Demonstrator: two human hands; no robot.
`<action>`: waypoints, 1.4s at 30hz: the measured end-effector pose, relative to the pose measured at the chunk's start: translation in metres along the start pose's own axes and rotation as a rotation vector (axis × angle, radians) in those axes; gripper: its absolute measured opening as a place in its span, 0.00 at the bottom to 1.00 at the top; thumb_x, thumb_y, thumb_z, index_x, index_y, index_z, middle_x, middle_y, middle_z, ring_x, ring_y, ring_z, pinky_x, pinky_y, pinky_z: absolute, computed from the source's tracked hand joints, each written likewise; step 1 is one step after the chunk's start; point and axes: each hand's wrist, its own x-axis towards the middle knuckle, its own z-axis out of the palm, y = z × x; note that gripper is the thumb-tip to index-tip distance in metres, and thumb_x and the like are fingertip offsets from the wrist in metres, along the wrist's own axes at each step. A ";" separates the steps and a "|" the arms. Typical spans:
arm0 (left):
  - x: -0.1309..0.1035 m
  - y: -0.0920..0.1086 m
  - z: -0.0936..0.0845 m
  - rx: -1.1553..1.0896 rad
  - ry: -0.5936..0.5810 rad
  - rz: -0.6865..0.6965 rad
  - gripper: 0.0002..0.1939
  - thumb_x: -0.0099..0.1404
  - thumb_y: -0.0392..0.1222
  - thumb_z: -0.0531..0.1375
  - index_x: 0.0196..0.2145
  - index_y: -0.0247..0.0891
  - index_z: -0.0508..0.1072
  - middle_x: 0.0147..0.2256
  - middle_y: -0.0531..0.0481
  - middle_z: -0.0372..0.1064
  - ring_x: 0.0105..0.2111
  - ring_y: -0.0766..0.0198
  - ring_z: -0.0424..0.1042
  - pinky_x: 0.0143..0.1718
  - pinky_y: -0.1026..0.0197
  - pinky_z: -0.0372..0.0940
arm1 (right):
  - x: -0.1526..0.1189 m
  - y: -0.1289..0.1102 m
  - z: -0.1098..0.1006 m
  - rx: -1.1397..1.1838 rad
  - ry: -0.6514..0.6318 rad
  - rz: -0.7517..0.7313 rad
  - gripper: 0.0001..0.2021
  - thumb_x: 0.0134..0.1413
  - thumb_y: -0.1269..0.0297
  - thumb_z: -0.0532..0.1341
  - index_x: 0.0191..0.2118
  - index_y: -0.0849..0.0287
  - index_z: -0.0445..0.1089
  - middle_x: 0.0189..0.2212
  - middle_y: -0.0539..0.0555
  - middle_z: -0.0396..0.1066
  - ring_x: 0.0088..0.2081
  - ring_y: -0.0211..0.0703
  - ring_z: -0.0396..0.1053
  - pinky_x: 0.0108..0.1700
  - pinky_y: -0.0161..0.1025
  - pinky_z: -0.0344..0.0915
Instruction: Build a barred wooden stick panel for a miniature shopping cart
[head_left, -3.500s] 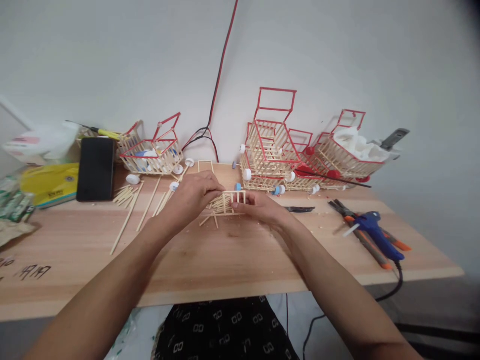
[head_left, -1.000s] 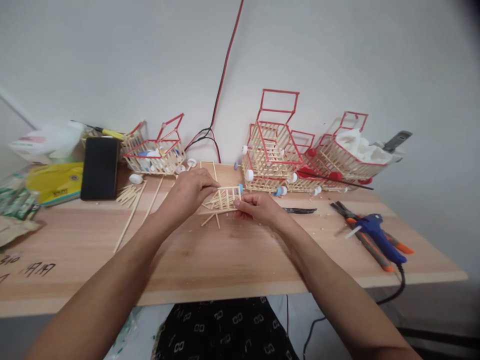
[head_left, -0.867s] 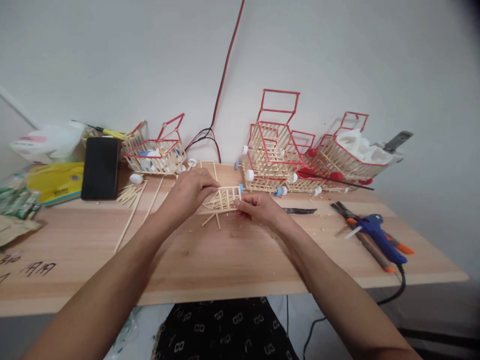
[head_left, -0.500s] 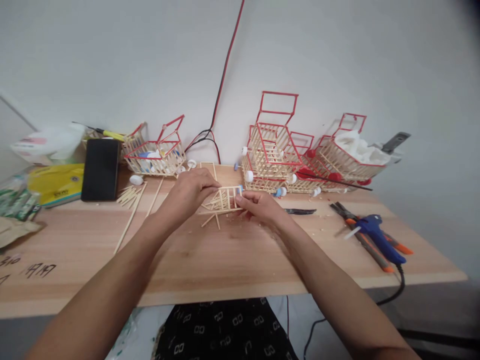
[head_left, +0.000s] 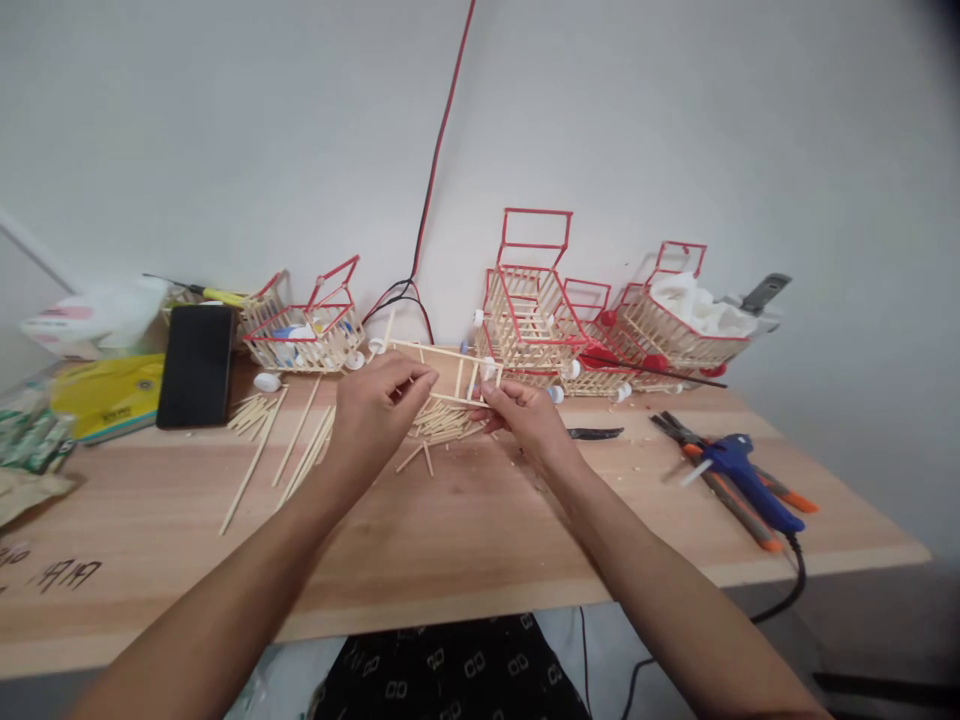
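Stick frame [head_left: 462,380]: right hand [head_left: 534,412] pinching, left hand [head_left: 376,402] unclear; rightmost basket [head_left: 681,340] holds white wads [head_left: 694,303].

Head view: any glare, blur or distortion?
Head view: soft, fairly even light, no strong glare on the black phone; pale wooden stick frame slightly soft; bare forearms look stretched toward the lower corners, wide-angle style; top-right corner dark.

Right hand [head_left: 523,408] gripping stick frame [head_left: 459,381] above short sticks [head_left: 445,425]; glue gun [head_left: 752,482] lying right, phone [head_left: 197,366] leaning left.
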 end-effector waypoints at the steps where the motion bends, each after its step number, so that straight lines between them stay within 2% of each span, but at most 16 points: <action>1: -0.002 0.001 0.003 -0.032 -0.010 -0.049 0.10 0.64 0.41 0.58 0.27 0.37 0.75 0.27 0.50 0.72 0.29 0.65 0.68 0.31 0.63 0.61 | 0.000 -0.001 -0.001 0.007 0.019 -0.016 0.20 0.40 0.46 0.68 0.30 0.60 0.74 0.27 0.54 0.76 0.30 0.42 0.75 0.26 0.32 0.66; 4: -0.006 0.002 0.012 -0.248 -0.137 -0.348 0.16 0.62 0.47 0.59 0.20 0.36 0.72 0.17 0.54 0.64 0.20 0.69 0.61 0.22 0.65 0.55 | 0.000 -0.004 -0.002 0.020 0.070 -0.058 0.19 0.42 0.47 0.67 0.30 0.60 0.74 0.29 0.54 0.76 0.30 0.42 0.74 0.27 0.33 0.66; 6: -0.008 -0.001 0.020 -0.540 -0.268 -0.618 0.18 0.59 0.51 0.62 0.20 0.35 0.71 0.16 0.55 0.62 0.17 0.71 0.59 0.18 0.66 0.52 | -0.001 -0.005 -0.002 0.027 0.087 -0.069 0.19 0.42 0.47 0.67 0.30 0.60 0.73 0.28 0.54 0.75 0.30 0.43 0.74 0.27 0.34 0.67; 7: -0.008 -0.003 0.023 -0.707 -0.296 -0.733 0.17 0.56 0.51 0.64 0.21 0.35 0.71 0.18 0.54 0.64 0.18 0.71 0.60 0.18 0.67 0.53 | -0.001 -0.005 -0.002 0.028 0.088 -0.067 0.20 0.41 0.46 0.67 0.29 0.60 0.73 0.27 0.54 0.75 0.30 0.43 0.75 0.27 0.34 0.66; 8: -0.009 -0.004 0.026 -0.857 -0.293 -0.820 0.16 0.54 0.50 0.67 0.23 0.34 0.72 0.21 0.53 0.67 0.19 0.71 0.63 0.19 0.68 0.56 | -0.001 -0.005 -0.001 0.028 0.083 -0.059 0.20 0.40 0.45 0.67 0.29 0.60 0.72 0.27 0.54 0.75 0.30 0.44 0.75 0.27 0.35 0.66; 10: -0.009 -0.008 0.030 -1.065 -0.235 -0.907 0.15 0.48 0.46 0.71 0.27 0.33 0.73 0.25 0.51 0.70 0.23 0.71 0.67 0.24 0.69 0.61 | -0.002 -0.005 0.001 0.025 0.063 -0.033 0.21 0.38 0.44 0.68 0.28 0.60 0.72 0.27 0.54 0.75 0.30 0.45 0.75 0.27 0.35 0.66; 12: -0.008 -0.010 0.031 -1.141 -0.185 -0.923 0.16 0.46 0.42 0.72 0.29 0.32 0.74 0.26 0.50 0.71 0.25 0.71 0.68 0.26 0.69 0.63 | -0.003 -0.004 0.003 0.014 0.039 -0.008 0.22 0.37 0.43 0.67 0.27 0.60 0.72 0.27 0.55 0.75 0.29 0.45 0.74 0.27 0.35 0.65; 16: -0.007 -0.010 0.029 -1.118 -0.151 -0.916 0.15 0.44 0.40 0.73 0.28 0.31 0.75 0.24 0.51 0.72 0.24 0.71 0.68 0.26 0.69 0.63 | -0.004 -0.005 0.003 -0.014 0.007 -0.041 0.21 0.40 0.44 0.66 0.29 0.59 0.73 0.27 0.52 0.73 0.29 0.40 0.70 0.27 0.33 0.62; 20: -0.008 -0.009 0.031 -1.069 -0.175 -0.869 0.14 0.45 0.42 0.72 0.28 0.31 0.76 0.24 0.51 0.72 0.25 0.70 0.69 0.27 0.68 0.63 | -0.004 -0.005 0.003 0.018 -0.016 -0.018 0.20 0.39 0.46 0.68 0.31 0.60 0.74 0.25 0.50 0.70 0.26 0.34 0.62 0.26 0.32 0.57; 26: -0.011 -0.008 0.034 -1.011 -0.179 -0.792 0.15 0.45 0.44 0.72 0.28 0.33 0.76 0.24 0.52 0.72 0.25 0.69 0.69 0.29 0.66 0.63 | -0.005 -0.007 0.003 0.049 -0.053 0.067 0.21 0.35 0.47 0.70 0.29 0.62 0.75 0.25 0.51 0.72 0.26 0.36 0.66 0.26 0.33 0.56; 34: -0.011 -0.009 0.034 -0.972 -0.188 -0.770 0.15 0.46 0.44 0.72 0.28 0.33 0.76 0.24 0.51 0.72 0.25 0.69 0.69 0.30 0.65 0.64 | -0.003 -0.002 0.001 0.074 -0.061 0.011 0.18 0.39 0.49 0.70 0.28 0.61 0.76 0.24 0.52 0.73 0.27 0.36 0.69 0.29 0.33 0.62; 42: -0.011 -0.009 0.033 -0.977 -0.191 -0.769 0.14 0.46 0.44 0.72 0.29 0.33 0.77 0.25 0.51 0.73 0.25 0.70 0.69 0.30 0.67 0.64 | -0.002 -0.002 0.002 0.110 -0.066 0.027 0.18 0.36 0.49 0.71 0.27 0.61 0.76 0.24 0.51 0.73 0.26 0.36 0.69 0.28 0.34 0.63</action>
